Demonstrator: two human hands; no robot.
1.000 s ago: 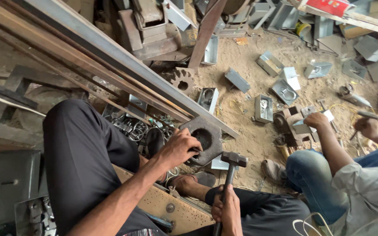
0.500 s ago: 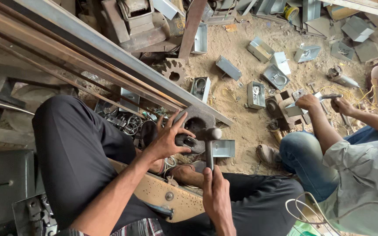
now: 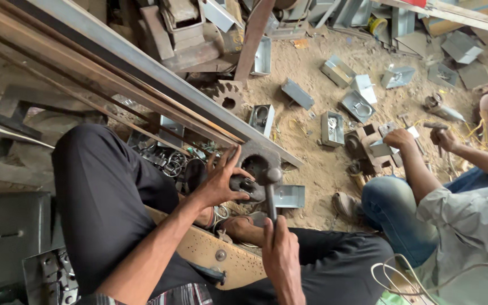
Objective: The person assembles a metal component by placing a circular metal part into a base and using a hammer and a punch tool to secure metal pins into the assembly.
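steel everywhere, and in the middle of it the right hand (image 3: pixel 282 254) is wrapped tight round the handle of a hammer (image 3: pixel 270 189), whose head sits down against a small dark metal piece (image 3: pixel 243 185) on the heavy iron block (image 3: pixel 258 164) with the round hole. the left hand (image 3: pixel 220 179) has its fingers spread, thumb and palm pinching that small piece to keep it in place on the block. just right of the block a grey sheet-metal box (image 3: pixel 289 196) lies on the sandy ground. behind the block a long steel beam (image 3: pixel 142 68) runs diagonally, with a pile of metal rings (image 3: pixel 170 161) under it. further right, on the dirt, more open metal boxes (image 3: pixel 332 129) lie scattered, and a co-worker's hand (image 3: pixel 399 138) rests on a part near them.
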